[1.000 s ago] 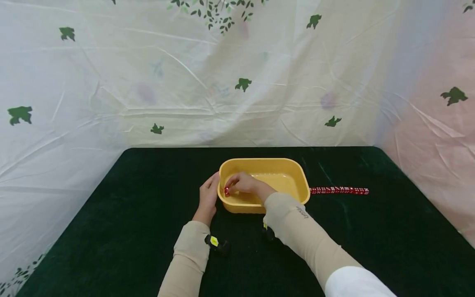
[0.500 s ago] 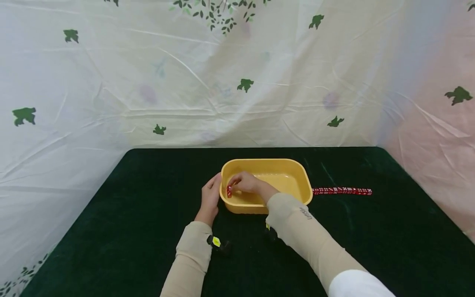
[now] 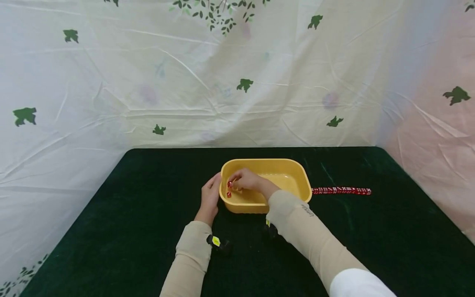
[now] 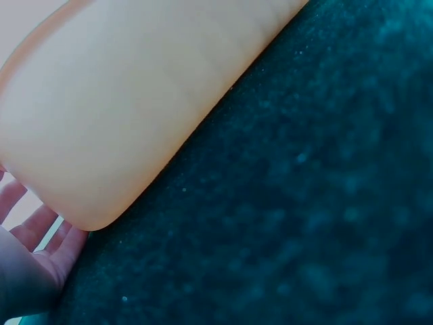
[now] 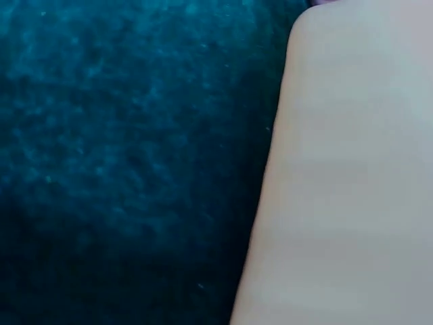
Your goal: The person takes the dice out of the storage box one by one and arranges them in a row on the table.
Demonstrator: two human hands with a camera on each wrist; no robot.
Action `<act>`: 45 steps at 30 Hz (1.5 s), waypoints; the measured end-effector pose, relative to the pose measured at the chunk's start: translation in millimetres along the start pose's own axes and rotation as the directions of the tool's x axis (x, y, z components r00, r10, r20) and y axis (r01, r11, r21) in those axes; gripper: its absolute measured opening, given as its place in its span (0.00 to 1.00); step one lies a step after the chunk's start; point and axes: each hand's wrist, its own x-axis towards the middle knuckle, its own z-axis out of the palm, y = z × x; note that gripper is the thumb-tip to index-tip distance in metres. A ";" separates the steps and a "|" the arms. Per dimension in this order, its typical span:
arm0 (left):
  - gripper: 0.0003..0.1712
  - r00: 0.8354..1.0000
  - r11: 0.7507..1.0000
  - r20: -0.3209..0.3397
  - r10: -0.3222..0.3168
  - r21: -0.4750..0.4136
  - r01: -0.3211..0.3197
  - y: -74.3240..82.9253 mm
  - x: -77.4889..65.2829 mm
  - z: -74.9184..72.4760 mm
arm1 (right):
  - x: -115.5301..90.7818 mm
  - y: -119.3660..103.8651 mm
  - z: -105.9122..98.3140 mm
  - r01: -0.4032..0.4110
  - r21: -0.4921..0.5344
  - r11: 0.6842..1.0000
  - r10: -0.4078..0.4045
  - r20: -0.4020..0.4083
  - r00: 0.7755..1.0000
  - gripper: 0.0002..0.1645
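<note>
A yellow plastic tub [image 3: 271,209] stands on the dark green cloth. My left hand [image 3: 210,198] rests against the outside of its left end; in the left wrist view its fingers [image 4: 35,227] lie extended along the tub wall [image 4: 115,115]. Inside the tub, near the left end, my right hand [image 3: 246,180] pinches a small red die [image 3: 229,184] between thumb and fingertips. Just below that die, another red die [image 3: 229,194] sits on the tub floor. The right wrist view shows only the tub's outer wall [image 5: 345,169] and cloth, the right hand being hidden there.
A straight row of red dice [image 3: 341,190] with white pips runs rightward from the tub's right end. The green-covered table [image 3: 111,231] has a white patterned curtain [image 3: 185,82] behind it.
The pinched die has come up slightly with my right hand, and a gap now shows between it and the die below. My left hand keeps its place against the tub.
</note>
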 end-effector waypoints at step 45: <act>0.25 1.000 1.000 0.002 -0.018 0.015 0.018 -1.2 -0.1 2.0 | -77.6 9.9 -141.2 -0.094 -0.104 0.990 0.067 -0.237 0.969 0.17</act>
